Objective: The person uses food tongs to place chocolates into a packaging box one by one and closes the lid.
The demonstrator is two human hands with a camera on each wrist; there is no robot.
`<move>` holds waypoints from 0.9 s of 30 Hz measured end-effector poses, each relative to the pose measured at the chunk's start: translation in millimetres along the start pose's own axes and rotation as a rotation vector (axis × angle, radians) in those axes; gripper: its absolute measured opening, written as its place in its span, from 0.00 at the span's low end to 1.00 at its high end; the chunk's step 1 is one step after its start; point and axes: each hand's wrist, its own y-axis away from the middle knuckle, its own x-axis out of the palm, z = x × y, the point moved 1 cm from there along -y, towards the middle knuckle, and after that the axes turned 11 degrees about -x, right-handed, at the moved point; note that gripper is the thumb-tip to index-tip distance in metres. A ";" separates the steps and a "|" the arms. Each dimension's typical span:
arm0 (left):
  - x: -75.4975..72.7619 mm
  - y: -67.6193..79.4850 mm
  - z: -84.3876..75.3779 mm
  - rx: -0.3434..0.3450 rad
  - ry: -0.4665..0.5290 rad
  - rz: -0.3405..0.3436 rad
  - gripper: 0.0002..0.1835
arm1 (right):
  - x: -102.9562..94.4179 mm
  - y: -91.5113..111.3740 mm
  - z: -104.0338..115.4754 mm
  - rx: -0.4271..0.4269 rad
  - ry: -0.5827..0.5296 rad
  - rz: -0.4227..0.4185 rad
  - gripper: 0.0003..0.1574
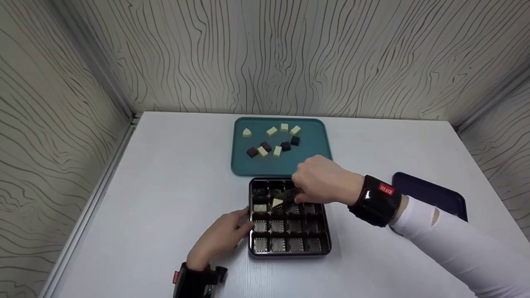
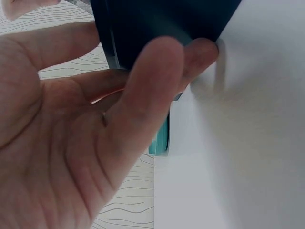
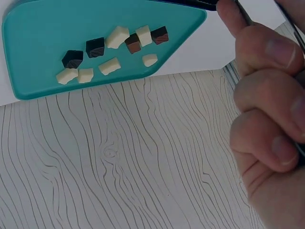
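A dark box (image 1: pixel 290 257) with a gridded tray of square compartments stands on the table. Dark pieces lie in its back row, and a cream chocolate (image 1: pixel 260 208) sits in the left compartment of the second row. My right hand (image 1: pixel 321 180) is over the box's back right part, fingers curled round black tongs (image 1: pixel 290 194). At the tongs' tips is another cream chocolate (image 1: pixel 277 203), over or in the second-row compartment; which, I cannot tell. My left hand (image 1: pixel 221 234) touches the box's left side with its fingers fairly straight, as the left wrist view also shows.
Behind the box lies a teal tray (image 1: pixel 314 145) with several cream, brown and dark chocolates (image 1: pixel 285 146) spread on it. A dark blue lid (image 1: pixel 434 194) rests at the right, partly behind my right forearm. Patterned walls (image 1: pixel 273 54) enclose the white table (image 1: pixel 182 165).
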 end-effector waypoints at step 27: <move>-2.1 1.6 -4.0 0.007 -0.024 -0.022 0.31 | 10.9 -53.2 22.7 -0.108 0.276 0.152 0.14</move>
